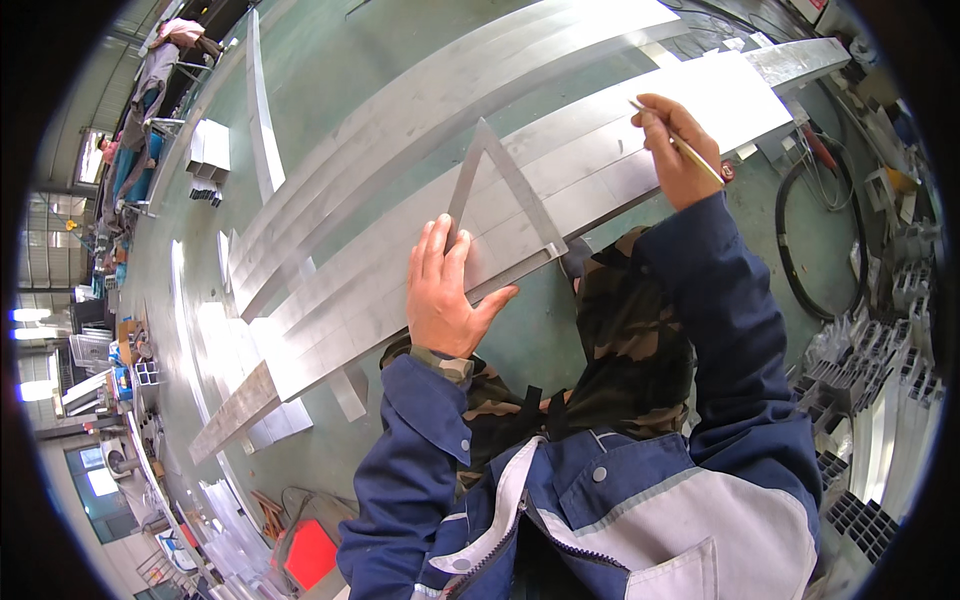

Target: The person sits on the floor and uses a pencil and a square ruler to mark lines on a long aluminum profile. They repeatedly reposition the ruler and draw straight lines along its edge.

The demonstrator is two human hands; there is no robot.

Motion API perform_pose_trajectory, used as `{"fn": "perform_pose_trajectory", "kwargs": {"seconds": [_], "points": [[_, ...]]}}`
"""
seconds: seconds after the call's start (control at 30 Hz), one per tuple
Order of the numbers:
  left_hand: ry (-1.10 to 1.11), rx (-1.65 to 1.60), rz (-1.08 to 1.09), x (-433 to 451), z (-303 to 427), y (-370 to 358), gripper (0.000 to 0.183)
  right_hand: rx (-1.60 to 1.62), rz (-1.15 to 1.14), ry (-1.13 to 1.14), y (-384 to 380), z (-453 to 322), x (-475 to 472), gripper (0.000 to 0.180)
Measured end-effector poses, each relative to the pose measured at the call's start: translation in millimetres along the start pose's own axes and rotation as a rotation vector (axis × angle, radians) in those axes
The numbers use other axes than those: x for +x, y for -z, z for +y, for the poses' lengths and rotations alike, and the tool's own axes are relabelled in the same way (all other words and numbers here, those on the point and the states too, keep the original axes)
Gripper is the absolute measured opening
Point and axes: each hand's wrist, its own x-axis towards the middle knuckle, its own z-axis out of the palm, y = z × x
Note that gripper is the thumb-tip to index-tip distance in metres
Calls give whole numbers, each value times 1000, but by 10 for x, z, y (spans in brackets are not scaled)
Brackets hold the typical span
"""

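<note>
Before me lies a row of aluminium profiles (pixel 352 289), side by side, with thin lines marked across their top faces. A triangular metal square (pixel 517 184) lies flat on them, its thick lipped edge along the near side. My left hand (pixel 446 289) presses on the left corner of this square, fingers stretched forward and thumb spread to the right. Above the right part of the profiles, my right hand (pixel 679 150) grips a thin pencil-like marker (pixel 694 159), its tip pointing up and left. A small red round object (pixel 726 171) partly shows behind the right wrist.
Metal support beams (pixel 232 412) carry the profiles. More long profiles (pixel 420 105) lie beyond them. A coiled black hose (pixel 784 225) lies on the floor at right, near stacked profiles (pixel 870 420). At lower left stands a red object (pixel 309 555). A person (pixel 180 34) is far off at upper left.
</note>
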Motion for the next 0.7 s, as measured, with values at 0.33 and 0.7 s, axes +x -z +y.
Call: {"fn": "perform_pose_trajectory", "kwargs": {"seconds": [0.33,0.7], "points": [[-39,-26,-18,200,253,-124,87,-441,184,205,21,303,82,18],[-21,-27,-36,416,523,-316,87,-406,212,276,34,313,73,16]]}}
